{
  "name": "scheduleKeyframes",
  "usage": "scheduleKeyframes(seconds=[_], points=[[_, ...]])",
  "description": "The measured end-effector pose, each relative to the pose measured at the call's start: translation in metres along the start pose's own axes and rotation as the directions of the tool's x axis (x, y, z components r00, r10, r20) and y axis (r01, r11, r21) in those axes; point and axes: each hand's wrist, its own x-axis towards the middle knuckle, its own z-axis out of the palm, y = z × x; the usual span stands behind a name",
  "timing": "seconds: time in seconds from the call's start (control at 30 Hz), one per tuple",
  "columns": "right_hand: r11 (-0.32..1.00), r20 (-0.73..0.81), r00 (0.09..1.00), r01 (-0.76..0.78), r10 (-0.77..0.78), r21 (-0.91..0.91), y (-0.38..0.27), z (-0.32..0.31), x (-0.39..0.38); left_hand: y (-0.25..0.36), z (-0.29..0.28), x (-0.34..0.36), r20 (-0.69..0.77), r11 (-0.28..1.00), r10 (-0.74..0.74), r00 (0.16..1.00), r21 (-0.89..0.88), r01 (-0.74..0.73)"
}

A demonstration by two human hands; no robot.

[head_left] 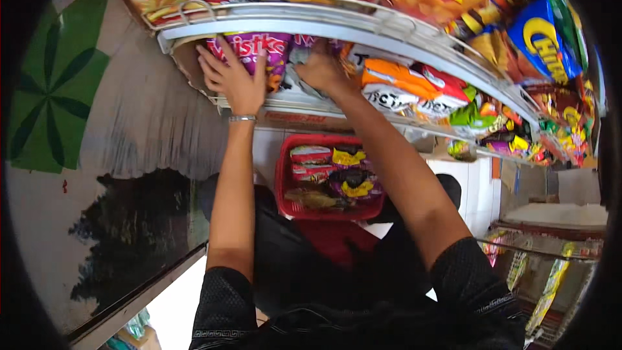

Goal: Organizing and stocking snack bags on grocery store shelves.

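My left hand (238,83) lies with its fingers spread against the front of a purple snack bag (273,48) at the left end of the lower shelf. Beside it, my right hand (322,72) reaches into the same shelf with curled, partly blurred fingers. Silvery grey packaging (298,57) shows at its thumb, and another purple bag (304,39) is just behind. What the right fingers close on is hidden. Between my knees, a red plastic basket (282,181) holds several small snack packs in red, yellow and black, purple and brownish gold.
Above my hands runs the upper shelf's white wire rail (278,10), with large snack bags behind it. White-and-orange bags (392,84) fill the lower shelf to the right. A glossy panel (146,110) with a green leaf picture stands at the left. A wire rack (551,253) is at the lower right.
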Motion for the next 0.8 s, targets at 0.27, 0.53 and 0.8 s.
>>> scheduleKeyframes(seconds=[0.27, 0.53, 0.8], points=[[0.997, 0.331, 0.943, -0.049, 0.027, 0.059, -0.024, -0.072, -0.110, 0.015, -0.017, -0.051, -0.156, 0.939, 0.056, 0.986, -0.328, -0.105], [0.856, 0.446, 0.876, -0.364, 0.182, 0.366, 0.131, -0.133, -0.253, 0.088, 0.019, -0.234, 0.775, 0.742, 0.630, -0.054, -0.621, -0.252], [0.924, 0.315, 0.873, -0.381, 0.372, -0.034, 0.185, -0.119, -0.247, 0.015, 0.076, -0.362, 0.842, 0.875, 0.483, 0.241, -0.477, -0.088]])
